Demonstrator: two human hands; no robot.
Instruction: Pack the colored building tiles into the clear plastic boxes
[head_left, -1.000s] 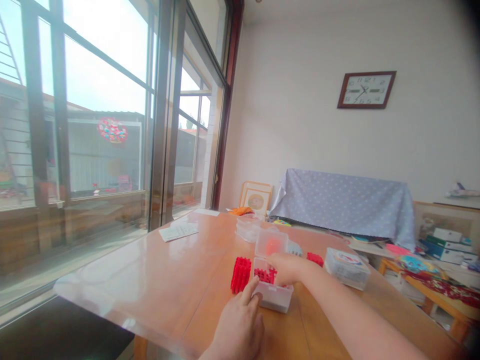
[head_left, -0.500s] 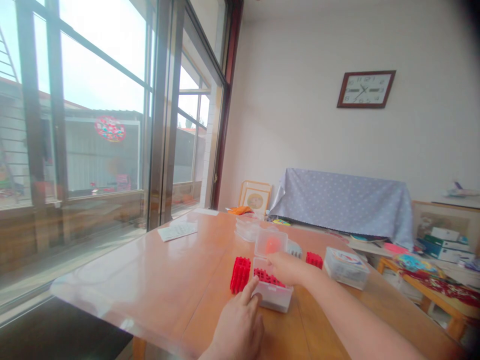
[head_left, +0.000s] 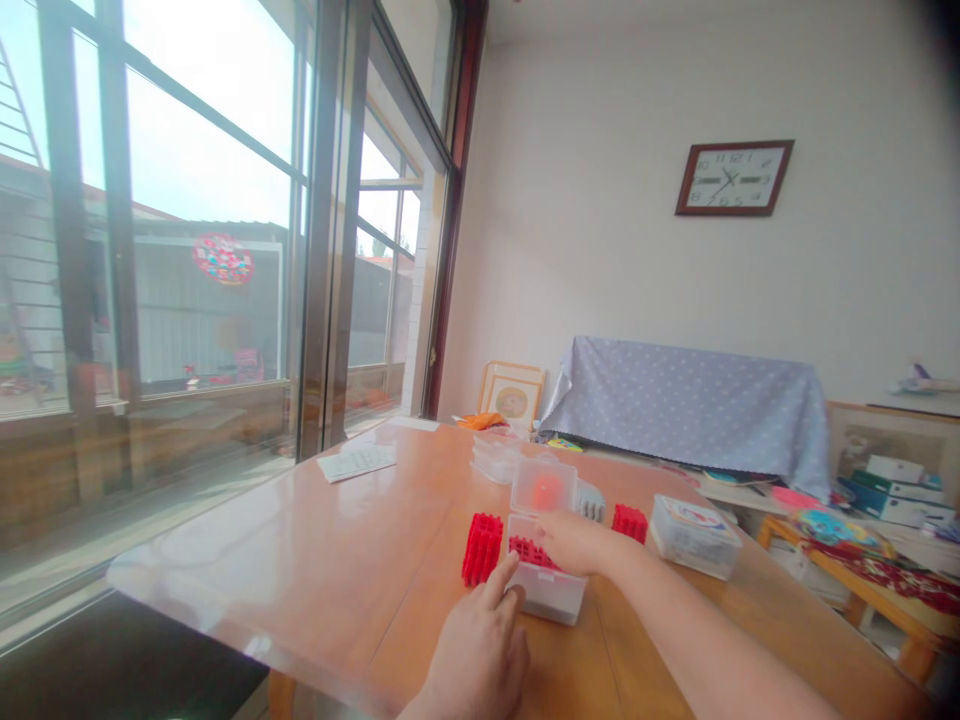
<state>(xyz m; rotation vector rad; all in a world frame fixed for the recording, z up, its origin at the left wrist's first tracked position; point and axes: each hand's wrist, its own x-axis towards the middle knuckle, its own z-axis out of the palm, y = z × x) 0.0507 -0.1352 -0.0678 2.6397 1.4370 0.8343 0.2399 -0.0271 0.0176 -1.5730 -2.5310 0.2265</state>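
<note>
A small clear plastic box [head_left: 546, 592] with its lid standing open holds several red building pieces [head_left: 529, 550]. My left hand [head_left: 480, 650] rests on the table with its fingertips against the box's near left corner. My right hand [head_left: 574, 542] reaches into the box, fingers curled over the red pieces; what they grip is hidden. A built red block [head_left: 481, 548] stands just left of the box. Another red block [head_left: 629, 522] lies behind my right wrist.
The wooden table [head_left: 337, 560] also carries a closed clear box [head_left: 694, 535] at right, stacked clear boxes [head_left: 496, 458] further back and a paper sheet [head_left: 357, 462] at left. Big windows run along the left. A covered piece of furniture and a cluttered low table stand behind.
My right hand has sunk slightly into the box and the red pieces lie flatter. The left hand has stayed in place.
</note>
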